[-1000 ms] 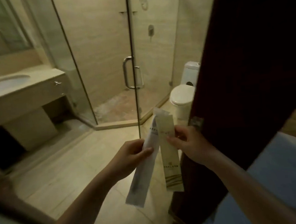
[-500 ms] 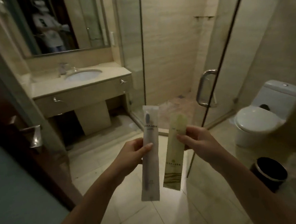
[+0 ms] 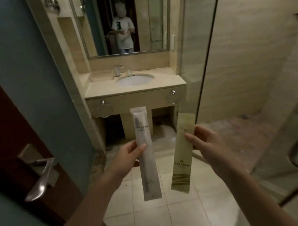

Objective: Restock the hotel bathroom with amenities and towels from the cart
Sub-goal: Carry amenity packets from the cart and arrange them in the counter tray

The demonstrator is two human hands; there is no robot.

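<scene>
Here, two bare forearms reach forward in a dim hotel bathroom, each of the hands holding one long, flat amenity packet up in the air. The left hand (image 3: 128,156) pinches a white packet (image 3: 146,158) between thumb and curled fingers, a little above its middle. This packet hangs nearly upright, and a thin dark shape shows faintly through the wrapper. The right hand (image 3: 205,143) grips a cream packet (image 3: 181,155) the same way, near its upper part. The cream packet leans slightly, top toward the right, and has brownish-green bands printed across its lower end. The two packets are side by side, close but not touching, above a pale tiled floor (image 3: 154,212).

Straight ahead and beyond the packets stands a beige stone desk (image 3: 106,88) with a white oval basin (image 3: 135,79) sunk into it and a metal tap (image 3: 117,70) behind the basin. Two metal towel rings (image 3: 104,109) hang from the desk's front panel. Above it, a framed mirror (image 3: 123,20) reflects a person in a light shirt, hands raised at chest height. On the left is the edge of a dark wooden door (image 3: 11,144) with a silver lever handle (image 3: 40,179). On the right rises a glass shower screen (image 3: 202,53).
</scene>
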